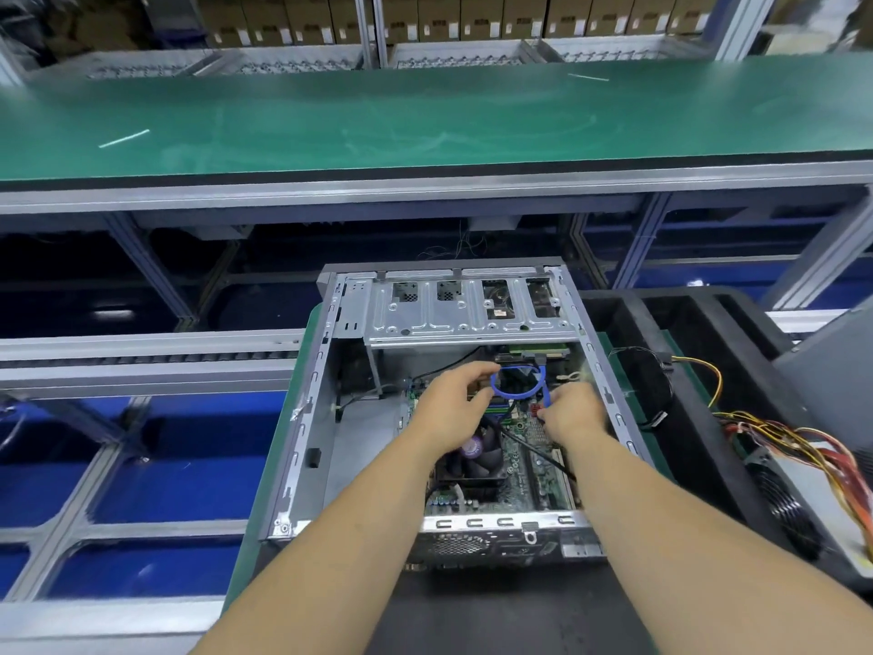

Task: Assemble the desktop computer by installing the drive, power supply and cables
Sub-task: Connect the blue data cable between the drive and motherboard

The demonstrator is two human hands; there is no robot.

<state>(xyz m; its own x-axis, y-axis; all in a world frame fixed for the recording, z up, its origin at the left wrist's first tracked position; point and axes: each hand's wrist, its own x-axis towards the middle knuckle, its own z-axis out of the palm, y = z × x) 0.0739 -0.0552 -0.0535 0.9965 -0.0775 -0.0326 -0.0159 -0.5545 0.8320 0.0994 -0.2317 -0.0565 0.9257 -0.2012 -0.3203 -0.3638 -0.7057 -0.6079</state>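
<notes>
An open grey computer case lies in front of me, its motherboard and black CPU fan exposed. A metal drive cage spans the far end. A blue data cable loops over the board from a connector under the cage. My left hand pinches the loop's left side. My right hand grips the cable's lower end by a red socket on the board. The power supply lies outside the case at the right, trailing yellow, red and orange wires.
The case sits on a green mat beside a black foam tray at the right. A green conveyor belt runs across behind. Aluminium frame rails and blue bins lie to the left. Shelves of cardboard boxes stand at the back.
</notes>
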